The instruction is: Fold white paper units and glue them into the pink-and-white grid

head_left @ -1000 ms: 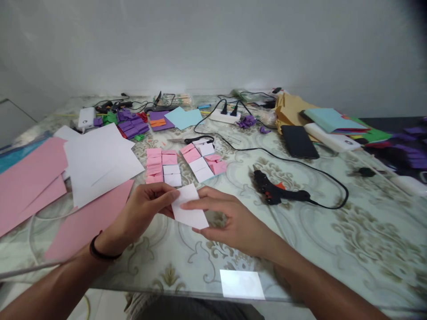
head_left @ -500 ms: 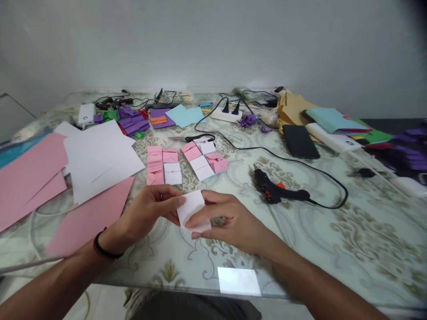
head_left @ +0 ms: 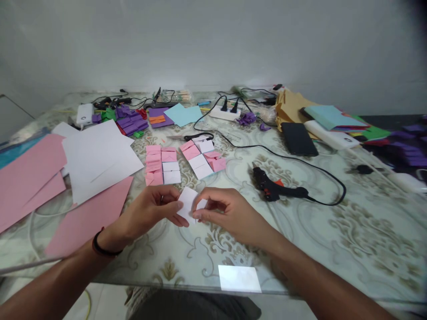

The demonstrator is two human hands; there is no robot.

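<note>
Paper piece (head_left: 187,200), small; plain white

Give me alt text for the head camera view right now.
A person's left hand and right hand hold a small white paper above a patterned tabletop. Beyond it lie folded pink and white pieces; a large white sheet and pink sheets lie to the left, a black glue gun to the right.

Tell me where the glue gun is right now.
In the head view, the glue gun lies on the table to the right of the right hand, nearer the viewer than the black phone.
</note>
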